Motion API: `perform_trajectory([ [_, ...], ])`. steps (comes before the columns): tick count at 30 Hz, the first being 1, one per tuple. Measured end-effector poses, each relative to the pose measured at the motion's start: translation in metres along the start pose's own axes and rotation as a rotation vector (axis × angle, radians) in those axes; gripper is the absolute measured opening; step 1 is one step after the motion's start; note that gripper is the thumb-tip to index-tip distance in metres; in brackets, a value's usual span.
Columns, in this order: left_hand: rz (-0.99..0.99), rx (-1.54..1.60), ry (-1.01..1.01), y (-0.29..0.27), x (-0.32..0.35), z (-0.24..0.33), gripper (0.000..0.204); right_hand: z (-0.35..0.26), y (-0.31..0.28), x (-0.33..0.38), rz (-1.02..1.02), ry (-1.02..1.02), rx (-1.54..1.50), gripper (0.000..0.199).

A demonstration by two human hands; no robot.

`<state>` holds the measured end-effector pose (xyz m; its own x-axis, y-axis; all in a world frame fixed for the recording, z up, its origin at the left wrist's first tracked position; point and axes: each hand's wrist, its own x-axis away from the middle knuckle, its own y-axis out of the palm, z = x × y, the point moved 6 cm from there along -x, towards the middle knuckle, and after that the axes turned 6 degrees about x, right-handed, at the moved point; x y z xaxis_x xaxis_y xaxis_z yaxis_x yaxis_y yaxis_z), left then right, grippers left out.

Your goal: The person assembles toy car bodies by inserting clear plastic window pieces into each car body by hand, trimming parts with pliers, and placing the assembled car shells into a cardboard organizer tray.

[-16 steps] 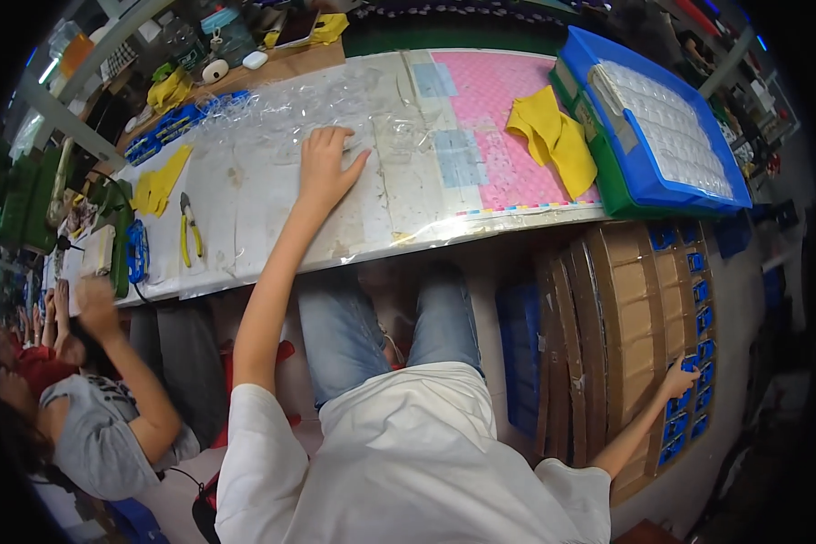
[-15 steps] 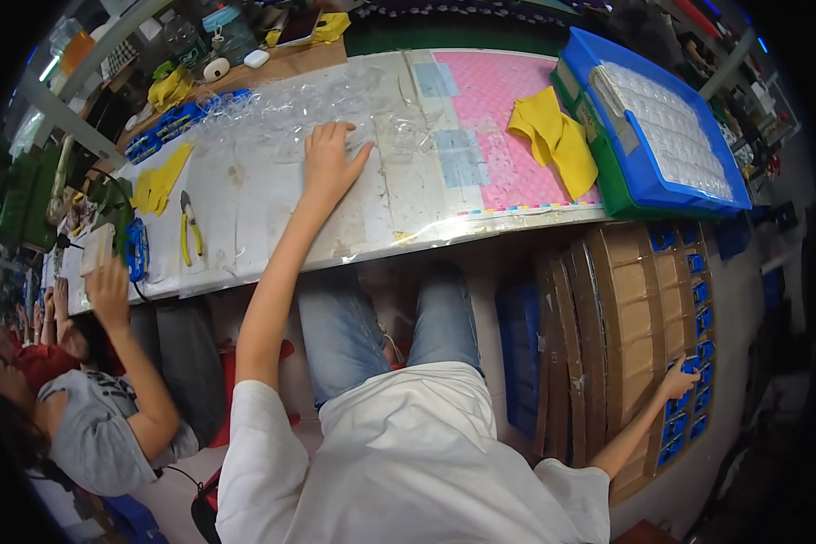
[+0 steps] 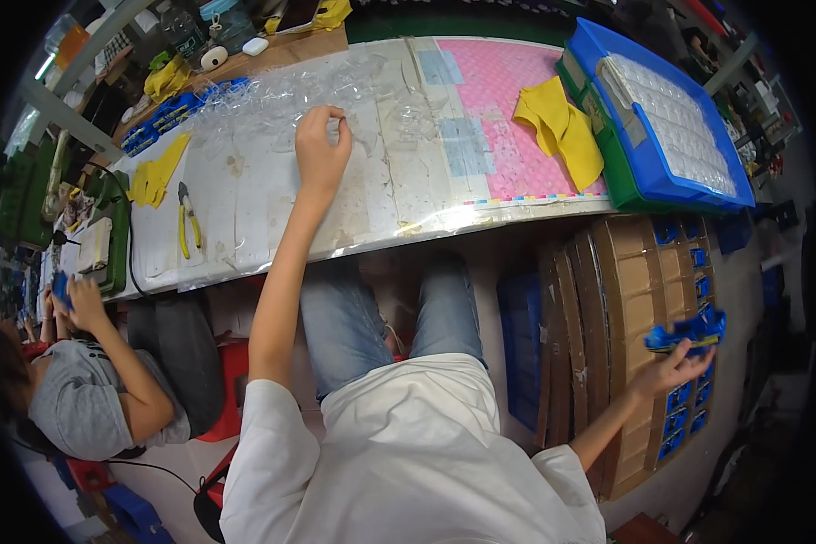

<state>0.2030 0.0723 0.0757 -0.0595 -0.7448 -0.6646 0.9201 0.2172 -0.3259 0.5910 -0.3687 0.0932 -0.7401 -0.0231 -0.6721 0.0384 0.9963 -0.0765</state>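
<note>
My right hand [image 3: 669, 370] grips a blue plastic part [image 3: 687, 332] with a yellow-green streak along it. It is raised over an open cardboard box with dividers [image 3: 630, 308], where several similar blue parts [image 3: 675, 422] sit in the right-hand cells. On the table my left hand [image 3: 321, 150] is closed in a pinch, thumb and forefinger meeting in a ring. Whatever is between those fingertips cannot be made out. Around and beyond them lie thin clear plastic pieces [image 3: 286, 95].
Yellow-handled pliers [image 3: 189, 222] and a yellow cloth [image 3: 159, 172] lie left, below blue parts [image 3: 163, 122]. Another yellow cloth [image 3: 562, 131] rests on pink sheeting [image 3: 503, 82]. A blue tray [image 3: 639, 145] of clear pieces stands right. A co-worker [image 3: 109, 390] sits at left.
My right hand has lifted a blue part out of the cardboard box. My left hand's spread fingers have drawn together into a pinch. The co-worker's hand at left has moved down.
</note>
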Motion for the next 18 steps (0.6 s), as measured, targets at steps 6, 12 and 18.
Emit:
perform_trajectory([
  [6,-0.128,-0.258,0.588,-0.025,0.053,0.087,0.022,-0.065,0.135,0.105,-0.665,0.809,-1.14,0.068],
  [12,-0.2,-0.307,0.652,-0.04,0.084,0.104,0.024,-0.12,0.185,0.166,-0.998,0.824,-1.15,0.069],
  [18,-0.55,-0.213,0.646,-0.022,0.172,0.083,0.022,-0.121,0.198,0.186,-1.061,0.944,-1.127,0.072],
])
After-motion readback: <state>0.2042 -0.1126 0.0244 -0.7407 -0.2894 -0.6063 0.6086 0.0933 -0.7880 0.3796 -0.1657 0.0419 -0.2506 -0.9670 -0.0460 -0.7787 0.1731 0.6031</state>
